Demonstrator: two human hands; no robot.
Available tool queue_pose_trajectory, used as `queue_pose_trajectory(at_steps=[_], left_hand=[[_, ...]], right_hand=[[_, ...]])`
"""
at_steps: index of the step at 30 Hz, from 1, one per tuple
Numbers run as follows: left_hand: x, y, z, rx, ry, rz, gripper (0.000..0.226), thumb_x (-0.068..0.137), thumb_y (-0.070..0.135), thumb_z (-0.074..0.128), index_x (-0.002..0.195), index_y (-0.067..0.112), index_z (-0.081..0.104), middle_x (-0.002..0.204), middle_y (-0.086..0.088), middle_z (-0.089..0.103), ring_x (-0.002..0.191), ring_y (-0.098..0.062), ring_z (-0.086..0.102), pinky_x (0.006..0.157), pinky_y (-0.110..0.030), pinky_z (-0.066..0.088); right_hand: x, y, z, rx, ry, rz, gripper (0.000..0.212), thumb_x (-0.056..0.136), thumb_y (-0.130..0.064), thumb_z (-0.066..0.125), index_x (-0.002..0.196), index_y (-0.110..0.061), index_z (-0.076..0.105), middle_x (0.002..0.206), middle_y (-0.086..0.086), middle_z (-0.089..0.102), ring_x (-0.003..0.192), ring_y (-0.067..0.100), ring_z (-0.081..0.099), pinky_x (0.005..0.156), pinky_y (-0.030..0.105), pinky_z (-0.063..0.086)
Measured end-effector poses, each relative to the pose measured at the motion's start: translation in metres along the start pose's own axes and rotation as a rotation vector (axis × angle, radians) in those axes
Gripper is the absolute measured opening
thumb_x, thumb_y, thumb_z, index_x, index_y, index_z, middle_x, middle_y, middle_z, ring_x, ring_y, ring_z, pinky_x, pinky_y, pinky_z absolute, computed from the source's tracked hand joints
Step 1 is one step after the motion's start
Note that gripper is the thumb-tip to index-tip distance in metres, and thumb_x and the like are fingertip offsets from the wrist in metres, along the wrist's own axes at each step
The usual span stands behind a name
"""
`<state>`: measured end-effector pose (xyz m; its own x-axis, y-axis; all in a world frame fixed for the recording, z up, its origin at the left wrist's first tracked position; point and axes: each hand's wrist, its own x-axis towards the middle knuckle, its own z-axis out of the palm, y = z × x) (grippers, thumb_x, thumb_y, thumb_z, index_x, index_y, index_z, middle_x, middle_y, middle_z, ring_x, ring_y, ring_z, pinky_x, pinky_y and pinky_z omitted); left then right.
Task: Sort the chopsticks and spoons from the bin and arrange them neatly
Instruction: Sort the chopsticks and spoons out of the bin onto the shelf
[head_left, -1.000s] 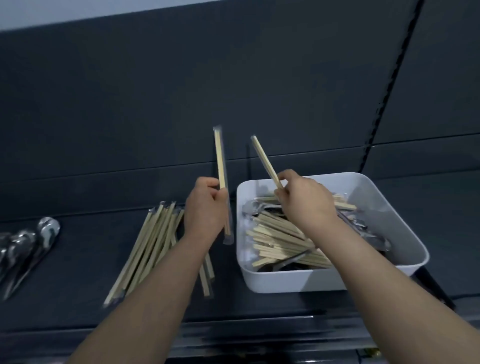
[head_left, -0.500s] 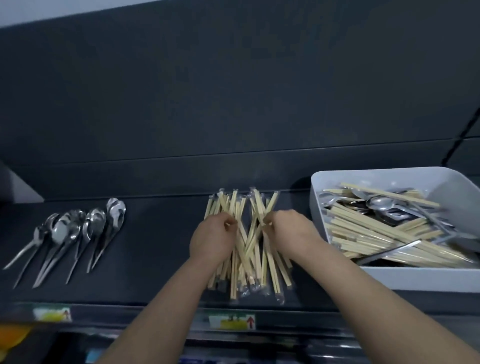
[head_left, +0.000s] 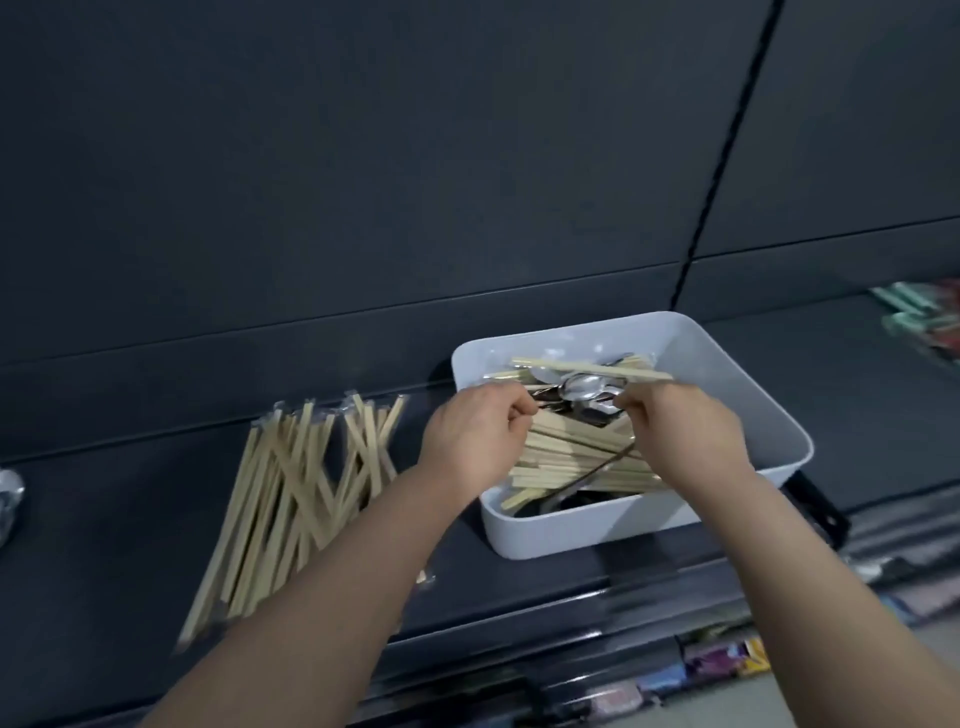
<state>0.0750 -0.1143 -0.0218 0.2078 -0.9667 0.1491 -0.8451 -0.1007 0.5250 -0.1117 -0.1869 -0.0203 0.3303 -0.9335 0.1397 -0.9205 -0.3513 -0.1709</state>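
Both your hands have left the loose pile of pale wooden chopsticks in clear wrappers (head_left: 291, 493) and now reach into the white rectangular plastic bin (head_left: 597, 525).

At the far left edge, shiny metal spoons (head_left: 8, 499) lie on the dark grey shelf (head_left: 130, 519), mostly cut off by the frame. Well apart from them, the sorted pile fans out on the shelf, its sticks crossing one another rather than lying parallel.

Just beside the pile, your left hand (head_left: 475, 441) hangs over the bin's near-left corner. Its grip is curled, fingertips drawn together at something thin among the contents; you cannot tell which piece, or whether it is truly pinched.

Inside the bin, a jumbled heap of unsorted wooden chopsticks (head_left: 571, 457) fills the middle. A polished steel spoon (head_left: 584, 387) lies on top towards the back, between your two hands.

Your right hand (head_left: 685, 431) covers the bin's centre-right, its grip also curled, with the fingertips at the spoon's right side; whether they hold it cannot be told.

At the far right, blurred coloured packets (head_left: 924, 322) sit on the neighbouring shelf.
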Motion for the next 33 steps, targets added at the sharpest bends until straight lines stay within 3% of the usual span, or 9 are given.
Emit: queue_pose_trajectory(at_steps=[6, 13, 18, 22, 25, 27, 29, 31, 33], left_hand=[[0.047, 0.04, 0.051, 0.448, -0.324, 0.121, 0.031, 0.096, 0.022, 0.05, 0.126, 0.03, 0.057, 0.125, -0.002, 0.062, 0.123, -0.026, 0.045, 0.095, -0.04, 0.04], [0.066, 0.055, 0.064, 0.675, -0.4, 0.083, 0.019, 0.091, 0.027, 0.057, 0.109, 0.034, 0.059, 0.12, 0.005, 0.059, 0.119, -0.02, 0.043, 0.096, -0.039, 0.032], [0.064, 0.055, 0.058, 0.38, -0.175, -0.089, 0.01, 0.09, 0.023, 0.056, 0.098, 0.028, 0.056, 0.102, 0.002, 0.063, 0.107, -0.021, 0.051, 0.08, -0.035, 0.037], [0.066, 0.058, 0.046, 0.4, 0.096, -0.009, 0.014, 0.093, 0.022, 0.057, 0.105, 0.027, 0.061, 0.102, 0.008, 0.065, 0.101, -0.018, 0.05, 0.077, -0.035, 0.043], [0.065, 0.058, 0.04, 0.28, 0.263, -0.024, 0.011, 0.094, 0.022, 0.056, 0.105, 0.022, 0.061, 0.098, 0.004, 0.066, 0.092, -0.022, 0.052, 0.075, -0.036, 0.04], [0.067, 0.058, 0.034, 0.097, 0.391, -0.133, 0.008, 0.093, 0.019, 0.056, 0.099, 0.018, 0.061, 0.089, 0.001, 0.065, 0.085, -0.025, 0.054, 0.069, -0.035, 0.037], [0.07, 0.055, 0.027, -0.082, 0.451, -0.239, 0.005, 0.092, 0.018, 0.057, 0.086, 0.018, 0.057, 0.074, 0.005, 0.058, 0.075, -0.022, 0.052, 0.064, -0.032, 0.036], [0.071, 0.052, 0.021, -0.131, 0.429, -0.266, 0.015, 0.091, 0.018, 0.058, 0.077, 0.018, 0.053, 0.063, 0.01, 0.049, 0.065, -0.017, 0.047, 0.059, -0.03, 0.034], [0.069, 0.05, 0.019, -0.142, 0.407, -0.252, 0.021, 0.092, 0.018, 0.057, 0.072, 0.019, 0.051, 0.059, 0.009, 0.045, 0.058, -0.012, 0.042, 0.054, -0.03, 0.033]], right_hand=[[0.013, 0.069, -0.001, 0.02, -0.031, 0.009, 0.037, 0.09, -0.017, 0.046, 0.108, -0.041, 0.067, 0.104, -0.004, 0.069, 0.096, 0.024, 0.063, 0.065, 0.027, 0.043], [0.032, 0.094, 0.002, 0.143, -0.06, -0.127, 0.03, 0.094, -0.023, 0.045, 0.109, -0.039, 0.066, 0.108, -0.012, 0.068, 0.102, 0.017, 0.06, 0.072, 0.028, 0.046], [0.04, 0.077, -0.001, 0.231, 0.059, -0.224, 0.026, 0.095, -0.022, 0.048, 0.111, -0.03, 0.067, 0.109, -0.008, 0.065, 0.105, 0.018, 0.058, 0.074, 0.029, 0.045], [0.041, 0.065, 0.0, 0.431, 0.419, -0.267, 0.016, 0.087, -0.012, 0.059, 0.101, -0.015, 0.064, 0.097, 0.003, 0.06, 0.094, 0.026, 0.056, 0.073, 0.036, 0.046], [0.039, 0.056, 0.001, 0.518, 0.61, -0.189, 0.03, 0.086, -0.008, 0.059, 0.115, -0.009, 0.053, 0.115, 0.008, 0.053, 0.106, 0.026, 0.049, 0.082, 0.036, 0.038], [0.039, 0.05, 0.002, 0.568, 0.536, -0.133, 0.044, 0.09, -0.009, 0.056, 0.132, -0.007, 0.043, 0.13, 0.011, 0.046, 0.118, 0.026, 0.045, 0.092, 0.038, 0.038], [0.041, 0.049, 0.005, 0.482, 0.277, -0.125, 0.044, 0.094, -0.017, 0.052, 0.136, -0.012, 0.041, 0.134, 0.009, 0.048, 0.119, 0.028, 0.049, 0.092, 0.041, 0.042], [0.045, 0.048, 0.008, 0.211, -0.105, -0.174, 0.03, 0.093, -0.025, 0.05, 0.123, -0.027, 0.055, 0.124, 0.002, 0.059, 0.11, 0.028, 0.057, 0.084, 0.037, 0.047], [0.042, 0.045, 0.012, 0.04, -0.341, -0.234, 0.022, 0.088, -0.027, 0.055, 0.106, -0.035, 0.066, 0.116, -0.004, 0.064, 0.107, 0.023, 0.06, 0.082, 0.032, 0.046]])
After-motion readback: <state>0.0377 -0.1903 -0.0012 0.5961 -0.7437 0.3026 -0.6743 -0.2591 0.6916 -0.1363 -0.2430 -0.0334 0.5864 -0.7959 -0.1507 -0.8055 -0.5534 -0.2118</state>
